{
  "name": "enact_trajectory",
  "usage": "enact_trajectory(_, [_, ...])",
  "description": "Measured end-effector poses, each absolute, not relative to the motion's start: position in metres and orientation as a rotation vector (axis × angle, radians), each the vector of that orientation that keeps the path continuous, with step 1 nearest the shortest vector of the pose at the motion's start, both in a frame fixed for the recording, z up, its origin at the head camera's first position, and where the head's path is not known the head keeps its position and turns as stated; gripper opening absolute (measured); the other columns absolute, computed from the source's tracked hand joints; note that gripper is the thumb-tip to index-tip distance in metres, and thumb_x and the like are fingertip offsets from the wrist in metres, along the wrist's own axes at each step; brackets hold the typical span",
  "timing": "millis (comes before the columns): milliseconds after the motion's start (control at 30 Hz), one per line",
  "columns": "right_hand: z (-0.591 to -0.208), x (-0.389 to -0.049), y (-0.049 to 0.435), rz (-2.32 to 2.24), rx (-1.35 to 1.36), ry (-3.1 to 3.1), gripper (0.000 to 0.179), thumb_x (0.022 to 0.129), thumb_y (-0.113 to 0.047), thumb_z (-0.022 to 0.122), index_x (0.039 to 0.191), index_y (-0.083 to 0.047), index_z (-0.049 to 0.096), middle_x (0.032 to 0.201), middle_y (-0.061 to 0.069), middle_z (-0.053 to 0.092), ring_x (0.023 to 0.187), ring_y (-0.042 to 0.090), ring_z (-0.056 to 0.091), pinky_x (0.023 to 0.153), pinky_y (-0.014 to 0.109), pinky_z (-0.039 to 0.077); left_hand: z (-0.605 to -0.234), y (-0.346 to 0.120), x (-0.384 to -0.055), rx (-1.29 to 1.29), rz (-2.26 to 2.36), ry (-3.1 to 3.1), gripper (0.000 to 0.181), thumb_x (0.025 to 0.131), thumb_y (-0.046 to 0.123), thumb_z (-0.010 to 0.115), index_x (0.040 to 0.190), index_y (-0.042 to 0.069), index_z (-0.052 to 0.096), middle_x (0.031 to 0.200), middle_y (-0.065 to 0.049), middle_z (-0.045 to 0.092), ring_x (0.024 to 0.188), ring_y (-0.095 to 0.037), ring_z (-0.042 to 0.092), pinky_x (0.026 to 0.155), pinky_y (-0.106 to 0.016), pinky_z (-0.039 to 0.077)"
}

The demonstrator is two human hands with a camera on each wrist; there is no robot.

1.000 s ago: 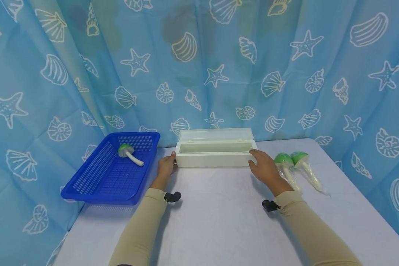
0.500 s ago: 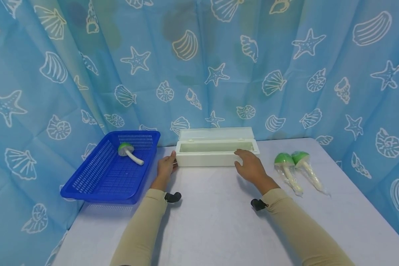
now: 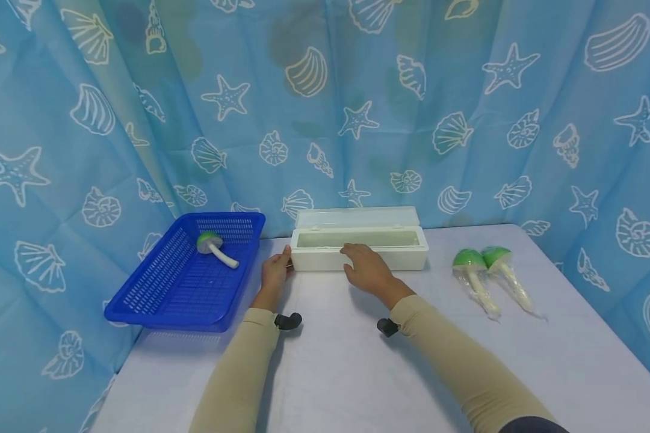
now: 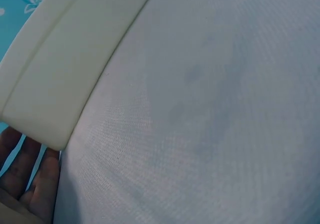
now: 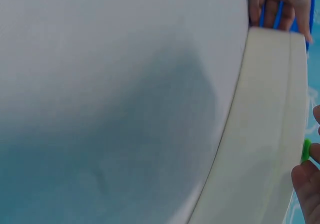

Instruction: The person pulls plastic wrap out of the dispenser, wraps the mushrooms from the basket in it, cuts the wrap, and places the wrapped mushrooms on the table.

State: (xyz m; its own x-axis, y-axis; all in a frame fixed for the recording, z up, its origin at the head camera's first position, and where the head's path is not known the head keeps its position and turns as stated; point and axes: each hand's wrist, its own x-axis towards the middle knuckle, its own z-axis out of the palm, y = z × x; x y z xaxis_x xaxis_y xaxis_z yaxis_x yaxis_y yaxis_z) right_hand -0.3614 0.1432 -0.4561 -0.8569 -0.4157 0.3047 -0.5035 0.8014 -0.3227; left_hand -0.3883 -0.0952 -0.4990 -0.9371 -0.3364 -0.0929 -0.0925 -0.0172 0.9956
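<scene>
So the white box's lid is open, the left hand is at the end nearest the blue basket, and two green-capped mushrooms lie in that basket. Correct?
Not the count: the head view shows just one green-capped mushroom in the blue basket. The lid of the white box is open, and the left hand is at the end nearest the basket.

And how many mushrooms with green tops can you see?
3. One mushroom lies in the blue basket, and two wrapped ones, side by side, on the table right of the white box. More may be hidden: a green bit peeks out by the right hand.
</scene>
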Motion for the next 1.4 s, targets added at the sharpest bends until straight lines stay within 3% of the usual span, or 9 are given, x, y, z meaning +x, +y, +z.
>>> enact_trajectory(667, [-0.447,-0.366,0.068,0.528,0.938,-2.745,0.037,0.091,-0.003,0.054,0.127,-0.005,0.061,0.140,0.015,0.051,0.130,0.029,0.046,0.105,0.039,0.037,-0.502,-0.092,-0.386,0.425,-2.119,-2.022,0.053,0.092,0.044,0.065,0.101,-0.008,0.067,0.104,-0.018,0.068,0.099,-0.027,0.064,0.089,-0.041,0.051])
enact_trajectory(967, [-0.450,-0.364,0.049,0.573,1.006,-2.720,0.042,0.086,0.002,0.050,0.127,-0.003,0.061,0.140,0.017,0.050,0.131,0.029,0.045,0.106,0.038,0.036,-0.502,-0.089,-0.381,0.457,-2.104,-1.988,0.046,0.090,0.041,0.069,0.089,-0.004,0.069,0.095,-0.017,0.069,0.090,-0.027,0.066,0.082,-0.037,0.054])
enact_trajectory(1233, [-0.454,-0.364,0.037,0.594,1.001,-2.705,0.049,0.084,0.001,0.052,0.133,-0.002,0.057,0.143,0.020,0.046,0.133,0.031,0.043,0.106,0.039,0.036,-0.505,-0.093,-0.383,0.399,-2.067,-1.993,0.042,0.091,0.041,0.069,0.077,0.001,0.068,0.078,-0.003,0.066,0.076,-0.015,0.062,0.072,-0.028,0.053])
enact_trajectory(1400, [-0.454,-0.364,0.033,0.619,1.003,-2.741,0.050,0.086,0.000,0.056,0.136,-0.002,0.054,0.148,0.018,0.041,0.137,0.029,0.037,0.108,0.039,0.033,-0.506,-0.098,-0.385,0.384,-1.998,-2.009,0.045,0.090,0.044,0.068,0.078,0.001,0.070,0.072,-0.001,0.064,0.070,-0.012,0.057,0.065,-0.024,0.048])
